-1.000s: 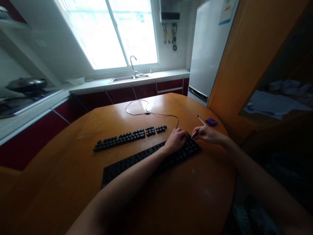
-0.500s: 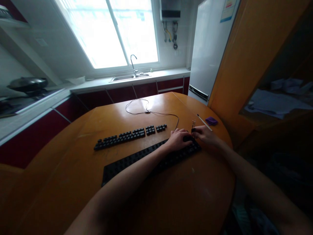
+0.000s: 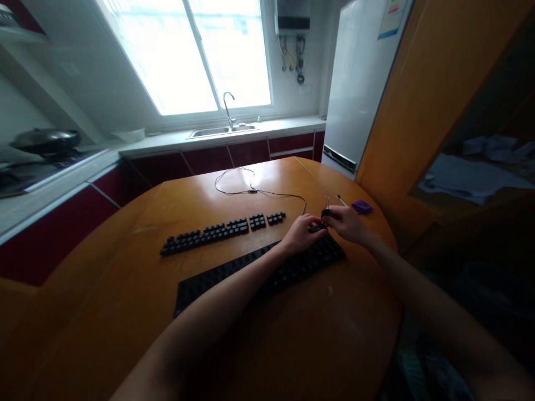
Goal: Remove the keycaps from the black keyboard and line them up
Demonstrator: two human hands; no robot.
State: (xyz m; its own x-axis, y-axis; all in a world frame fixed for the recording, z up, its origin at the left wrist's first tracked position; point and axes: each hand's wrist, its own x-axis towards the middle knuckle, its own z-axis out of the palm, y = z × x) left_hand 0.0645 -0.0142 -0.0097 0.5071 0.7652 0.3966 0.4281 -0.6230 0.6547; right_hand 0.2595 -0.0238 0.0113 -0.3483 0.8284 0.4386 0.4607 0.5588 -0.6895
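A black keyboard [image 3: 234,272] lies slantwise on the wooden table, partly covered by my left forearm. My left hand [image 3: 301,233] is closed on its far right part, fingers over the far edge and thumb on top. Close beside those fingertips, my right hand [image 3: 345,223] pinches a small tool with a black body and thin wire prongs pointing up, which looks like a keycap puller [image 3: 325,213]. Its lower end is hidden by my fingers. Beyond the keyboard, loose black keycaps [image 3: 217,233] stand in rows on the table.
A thin stick with a dark tip [image 3: 341,199] and a purple cloth [image 3: 361,206] lie right of my right hand. A black cable [image 3: 276,194] loops across the far table [image 3: 188,195]. Farther back are a sink [image 3: 211,132], a counter and a fridge [image 3: 355,83].
My right hand has moved left with the keycap puller, up to my left fingertips, and now covers more of the stick. My left hand has shifted slightly; the keycap rows stay put.
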